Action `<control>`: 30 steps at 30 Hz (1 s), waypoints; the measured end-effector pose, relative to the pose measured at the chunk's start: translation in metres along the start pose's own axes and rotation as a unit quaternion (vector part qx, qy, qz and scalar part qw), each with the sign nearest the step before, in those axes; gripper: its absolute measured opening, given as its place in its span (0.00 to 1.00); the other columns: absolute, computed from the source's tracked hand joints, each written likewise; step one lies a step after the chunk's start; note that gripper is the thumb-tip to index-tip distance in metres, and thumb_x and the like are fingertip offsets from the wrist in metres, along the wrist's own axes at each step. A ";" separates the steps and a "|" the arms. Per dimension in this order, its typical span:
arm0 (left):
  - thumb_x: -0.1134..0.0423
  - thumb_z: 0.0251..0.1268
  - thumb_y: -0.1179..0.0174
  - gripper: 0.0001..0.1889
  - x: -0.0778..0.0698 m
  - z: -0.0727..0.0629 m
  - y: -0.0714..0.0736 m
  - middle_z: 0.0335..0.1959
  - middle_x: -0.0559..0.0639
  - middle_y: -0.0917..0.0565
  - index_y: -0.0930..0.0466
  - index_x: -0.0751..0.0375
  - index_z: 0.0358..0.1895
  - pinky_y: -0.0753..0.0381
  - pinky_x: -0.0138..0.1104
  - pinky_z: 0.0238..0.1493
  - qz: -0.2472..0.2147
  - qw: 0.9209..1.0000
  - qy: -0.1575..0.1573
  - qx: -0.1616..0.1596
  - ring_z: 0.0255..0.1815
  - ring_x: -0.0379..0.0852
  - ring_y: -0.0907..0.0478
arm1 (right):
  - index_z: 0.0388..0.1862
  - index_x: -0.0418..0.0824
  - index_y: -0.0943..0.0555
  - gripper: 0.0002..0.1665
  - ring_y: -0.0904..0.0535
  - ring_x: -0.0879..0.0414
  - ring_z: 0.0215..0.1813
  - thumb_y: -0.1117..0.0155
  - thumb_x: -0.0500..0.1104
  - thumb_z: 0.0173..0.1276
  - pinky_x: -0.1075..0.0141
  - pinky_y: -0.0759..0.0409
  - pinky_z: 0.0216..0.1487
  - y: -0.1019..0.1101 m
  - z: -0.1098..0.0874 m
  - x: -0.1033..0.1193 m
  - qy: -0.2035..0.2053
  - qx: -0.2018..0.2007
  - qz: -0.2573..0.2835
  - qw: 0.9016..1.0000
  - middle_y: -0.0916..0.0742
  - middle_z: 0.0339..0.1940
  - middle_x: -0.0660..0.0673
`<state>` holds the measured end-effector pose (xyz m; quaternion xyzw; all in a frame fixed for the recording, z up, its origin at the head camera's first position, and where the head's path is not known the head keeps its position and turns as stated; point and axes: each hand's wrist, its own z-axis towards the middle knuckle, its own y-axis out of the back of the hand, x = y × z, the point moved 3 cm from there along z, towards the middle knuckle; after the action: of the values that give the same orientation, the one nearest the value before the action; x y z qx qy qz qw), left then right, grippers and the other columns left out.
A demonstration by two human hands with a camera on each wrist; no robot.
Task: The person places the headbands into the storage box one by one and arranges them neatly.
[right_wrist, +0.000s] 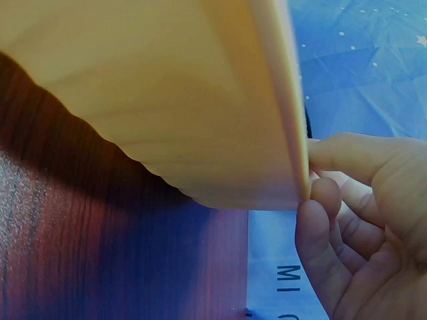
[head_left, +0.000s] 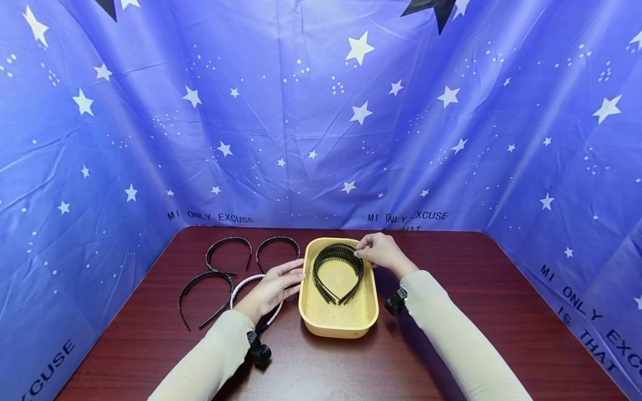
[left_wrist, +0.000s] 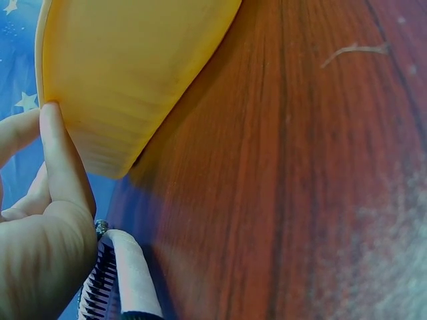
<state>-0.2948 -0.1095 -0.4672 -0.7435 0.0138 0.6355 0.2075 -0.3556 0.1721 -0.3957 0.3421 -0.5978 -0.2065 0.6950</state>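
Note:
A yellow plastic tub (head_left: pixel 338 328) stands on the table with several black toothed headbands (head_left: pixel 321 289) nested together inside it. My right hand (head_left: pixel 383 252) reaches over the tub's far right rim, thumb and fingertips pinching a black headband at the stack's upper right. In the right wrist view the tub wall hides most of that pinch from the right hand (right_wrist: pixel 373 220). My left hand (head_left: pixel 271 289) rests its fairly straight fingers against the tub's left side. The left wrist view has the left hand's fingertips (left_wrist: pixel 52 123) touching the tub's outer wall (left_wrist: pixel 133 73) near its rim.
Left of the tub lie a pale pink headband (head_left: pixel 239 288), partly under the left hand, and three dark headbands, one at far left (head_left: pixel 188 289), one behind it (head_left: pixel 213 245), one close to the tub (head_left: pixel 266 243). A starry blue cloth (head_left: pixel 321 139) encloses the table (head_left: pixel 150 328).

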 end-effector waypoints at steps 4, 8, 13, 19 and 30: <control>0.72 0.70 0.41 0.30 0.000 0.000 0.000 0.56 0.59 0.23 0.37 0.68 0.74 0.19 0.37 0.59 -0.006 1.000 0.001 -0.007 0.55 0.46 0.22 | 0.35 0.41 0.14 0.08 0.21 0.51 0.19 0.25 0.43 0.61 0.59 0.16 0.23 -0.001 0.000 0.000 0.005 -0.010 0.000 1.000 0.17 0.21 0.49; 0.72 0.70 0.41 0.30 0.000 0.000 -0.001 0.56 0.60 0.23 0.36 0.68 0.73 0.19 0.38 0.58 -0.007 1.000 -0.002 -0.012 0.55 0.48 0.21 | 0.36 0.40 0.15 0.10 0.20 0.51 0.19 0.24 0.43 0.60 0.56 0.15 0.24 -0.001 -0.001 0.000 0.001 -0.016 0.009 1.000 0.17 0.21 0.48; 0.72 0.70 0.41 0.30 0.000 0.000 -0.001 0.57 0.60 0.23 0.36 0.68 0.73 0.19 0.38 0.58 -0.007 1.000 -0.001 -0.010 0.55 0.48 0.22 | 0.37 0.40 0.15 0.10 0.20 0.51 0.20 0.24 0.43 0.60 0.54 0.14 0.26 0.000 -0.002 -0.003 0.001 -0.020 0.023 1.000 0.17 0.22 0.48; 0.72 0.70 0.41 0.31 0.001 0.000 0.000 0.57 0.61 0.24 0.38 0.69 0.74 0.19 0.37 0.58 -0.006 1.000 0.001 -0.001 0.54 0.46 0.22 | 0.37 0.40 0.15 0.09 0.18 0.45 0.23 0.25 0.42 0.61 0.51 0.14 0.28 0.001 -0.005 -0.004 0.016 -0.022 0.032 0.999 0.18 0.21 0.49; 0.72 0.70 0.41 0.31 0.000 -0.001 0.001 0.58 0.61 0.23 0.38 0.69 0.74 0.20 0.37 0.59 -0.006 1.000 -0.004 0.005 0.55 0.46 0.21 | 0.39 0.38 0.15 0.09 0.17 0.47 0.27 0.26 0.42 0.63 0.52 0.13 0.30 0.009 -0.015 -0.007 0.017 -0.025 0.048 0.998 0.15 0.25 0.48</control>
<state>-0.2940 -0.1104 -0.4673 -0.7400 0.0118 0.6373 0.2149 -0.3440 0.1868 -0.3950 0.2989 -0.5959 -0.1825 0.7227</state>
